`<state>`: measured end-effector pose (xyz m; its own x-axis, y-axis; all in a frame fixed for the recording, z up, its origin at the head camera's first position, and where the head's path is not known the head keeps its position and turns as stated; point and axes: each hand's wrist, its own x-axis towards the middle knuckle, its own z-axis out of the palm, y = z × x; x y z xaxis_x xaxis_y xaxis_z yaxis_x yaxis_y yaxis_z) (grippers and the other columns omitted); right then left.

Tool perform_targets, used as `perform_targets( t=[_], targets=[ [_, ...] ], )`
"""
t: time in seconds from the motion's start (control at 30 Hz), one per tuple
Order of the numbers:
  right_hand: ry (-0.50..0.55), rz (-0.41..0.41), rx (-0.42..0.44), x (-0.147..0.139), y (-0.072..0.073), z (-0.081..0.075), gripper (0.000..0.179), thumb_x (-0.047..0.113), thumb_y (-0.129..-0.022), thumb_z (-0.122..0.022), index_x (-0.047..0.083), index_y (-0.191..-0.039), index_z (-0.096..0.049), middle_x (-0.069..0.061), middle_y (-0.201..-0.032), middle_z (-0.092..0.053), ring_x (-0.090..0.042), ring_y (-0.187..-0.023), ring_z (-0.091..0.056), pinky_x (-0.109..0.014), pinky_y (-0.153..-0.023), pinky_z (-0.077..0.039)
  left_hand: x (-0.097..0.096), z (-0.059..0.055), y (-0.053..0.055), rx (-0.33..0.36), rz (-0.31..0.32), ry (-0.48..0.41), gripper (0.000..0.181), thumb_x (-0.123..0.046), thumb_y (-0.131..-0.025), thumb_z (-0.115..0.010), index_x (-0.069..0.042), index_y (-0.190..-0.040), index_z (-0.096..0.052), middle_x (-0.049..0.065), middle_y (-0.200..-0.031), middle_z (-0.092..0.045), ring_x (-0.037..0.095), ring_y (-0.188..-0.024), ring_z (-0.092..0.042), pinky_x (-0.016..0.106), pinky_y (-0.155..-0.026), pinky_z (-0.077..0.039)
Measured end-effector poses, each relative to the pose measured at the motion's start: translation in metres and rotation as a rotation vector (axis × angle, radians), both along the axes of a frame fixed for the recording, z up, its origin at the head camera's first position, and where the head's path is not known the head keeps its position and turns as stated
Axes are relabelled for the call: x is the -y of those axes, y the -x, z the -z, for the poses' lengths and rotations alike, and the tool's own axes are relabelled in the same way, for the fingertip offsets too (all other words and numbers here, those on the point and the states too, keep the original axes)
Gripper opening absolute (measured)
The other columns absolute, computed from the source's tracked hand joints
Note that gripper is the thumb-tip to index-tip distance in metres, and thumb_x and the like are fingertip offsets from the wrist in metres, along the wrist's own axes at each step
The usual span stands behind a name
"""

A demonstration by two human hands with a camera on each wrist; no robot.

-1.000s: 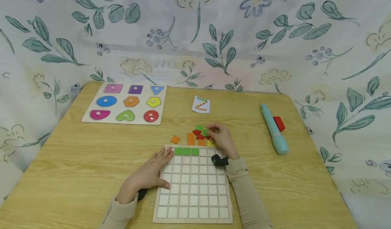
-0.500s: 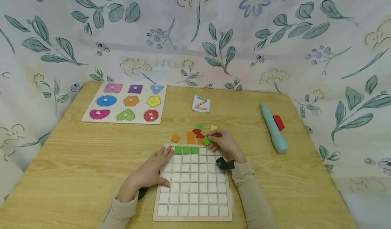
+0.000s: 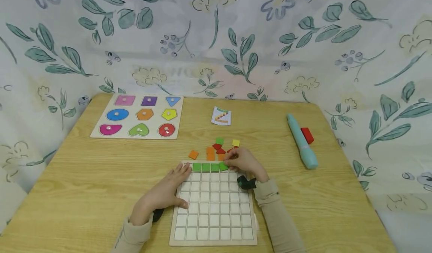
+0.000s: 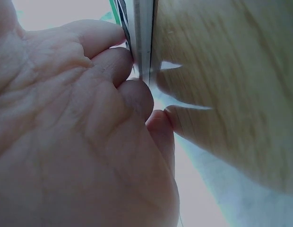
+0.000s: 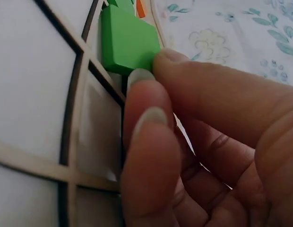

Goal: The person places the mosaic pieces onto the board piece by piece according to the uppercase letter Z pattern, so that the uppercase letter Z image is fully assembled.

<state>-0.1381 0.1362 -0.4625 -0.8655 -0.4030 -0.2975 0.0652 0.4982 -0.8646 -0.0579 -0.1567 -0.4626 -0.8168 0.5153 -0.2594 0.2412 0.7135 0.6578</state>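
A wooden grid board (image 3: pixel 213 243) with square cells lies in front of the person. Several green square tiles (image 3: pixel 206 167) sit side by side in its top row. The right hand (image 3: pixel 244 161) pinches another green tile (image 5: pixel 130 40) between thumb and fingertips, slightly tilted over the cell right of that row. My left hand (image 3: pixel 165 191) lies with spread, straight fingers on the board's upper left edge, covering the corner cell. In the left wrist view the palm (image 4: pixel 75 123) and fingers show beside the board's edge.
Loose orange (image 3: pixel 193 154), red and yellow tiles (image 3: pixel 236 143) and a green one (image 3: pixel 219 140) lie behind the board. Farther back are a pattern card (image 3: pixel 221 116) and a shape puzzle (image 3: pixel 152 134). A teal bottle-shaped object (image 3: pixel 302 142) and red block (image 3: pixel 307 135) stand right.
The right hand has carried the green tile from the loose pile toward the front, onto the board's top row. A yellow tile came into sight behind it. The left hand stays put.
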Motion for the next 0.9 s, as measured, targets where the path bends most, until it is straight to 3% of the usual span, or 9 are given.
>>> perform_targets(
  t=[0.3,0.53,0.63,0.9],
  targets=[
    [-0.039,-0.022,0.003,0.0002,-0.0017,0.0002,0.012,0.012,-0.09,-0.068,0.0,-0.093,-0.067,-0.008,-0.077,-0.065,-0.011,-0.06,-0.055,-0.023,-0.057,-0.05,0.0008,0.0011,-0.0023,0.0,-0.006,0.001,0.107,-0.032,-0.069,-0.086,-0.004,-0.153,-0.025,0.011,-0.163,-0.016,0.034,-0.152,-0.007,0.056,-0.122,-0.009],
    [-0.019,-0.001,-0.085,0.0014,0.0002,-0.0033,0.02,0.011,-0.089,-0.068,0.003,-0.108,-0.067,-0.013,-0.105,-0.069,-0.012,-0.072,-0.056,-0.022,-0.063,-0.047,0.0008,-0.0017,-0.0019,0.001,0.003,0.004,0.107,-0.031,-0.069,-0.085,-0.003,-0.153,-0.024,0.012,-0.163,-0.015,0.035,-0.152,-0.006,0.057,-0.122,-0.009],
    [0.007,-0.022,-0.09,0.0018,0.0012,-0.0027,0.023,0.01,-0.091,-0.066,0.003,-0.113,-0.066,-0.015,-0.109,-0.068,-0.012,-0.081,-0.06,-0.022,-0.065,-0.048,0.0004,-0.0027,-0.0008,-0.005,0.004,0.003,0.107,-0.03,-0.069,-0.086,-0.003,-0.153,-0.025,0.013,-0.163,-0.015,0.035,-0.151,-0.006,0.057,-0.122,-0.01],
    [0.09,-0.078,0.028,0.0028,0.0015,-0.0038,0.027,0.015,-0.096,-0.06,0.002,-0.119,-0.061,-0.016,-0.104,-0.065,-0.014,-0.072,-0.063,-0.025,-0.062,-0.055,0.0005,-0.0026,0.0,-0.012,0.015,-0.001,0.107,-0.029,-0.069,-0.086,-0.002,-0.152,-0.025,0.013,-0.163,-0.015,0.035,-0.151,-0.006,0.058,-0.121,-0.01]
  ],
)
